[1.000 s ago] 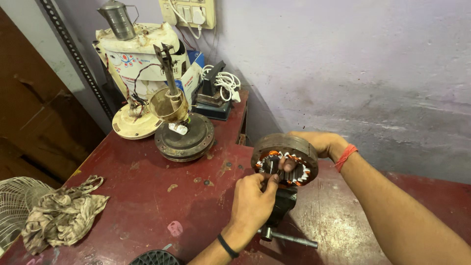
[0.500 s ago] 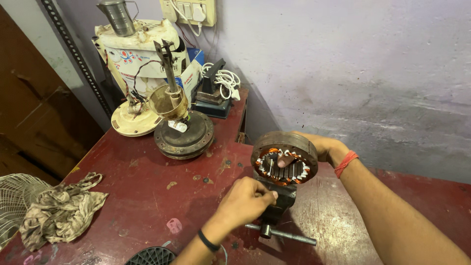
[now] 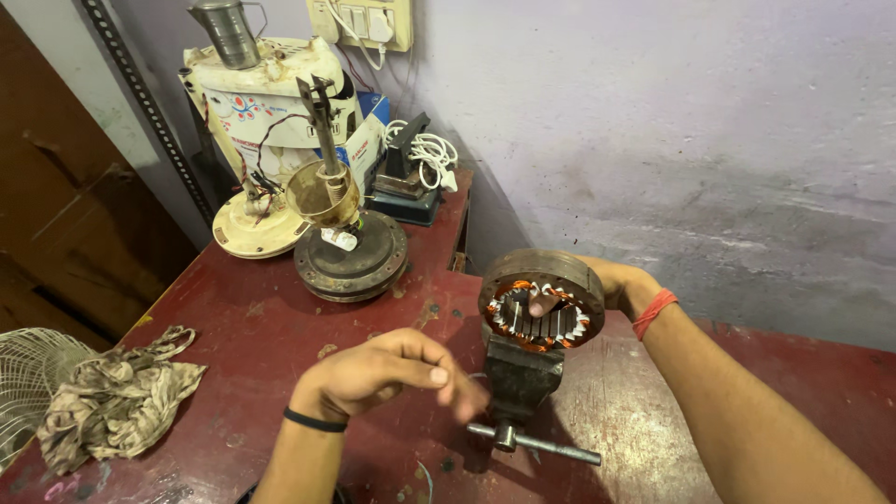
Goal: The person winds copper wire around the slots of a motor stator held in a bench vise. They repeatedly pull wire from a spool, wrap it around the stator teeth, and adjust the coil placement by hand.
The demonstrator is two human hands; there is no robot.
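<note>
The round rusty-brown motor stator with copper windings [image 3: 542, 301] sits right of the frame's centre, clamped upright in a dark metal bench vise [image 3: 521, 378] on the red tabletop [image 3: 233, 327], its open bore facing the camera. The right hand [image 3: 611, 280] wraps its far rim, a fingertip showing through the bore. The left hand [image 3: 378, 373], lower left of the stator and apart from it, pinches its blurred grip together; whether it holds anything cannot be told.

Left hand [image 3: 378, 378] hovers with fingers loosely curled; right hand [image 3: 616, 283] reaches forward, fingers wrapped.
</note>
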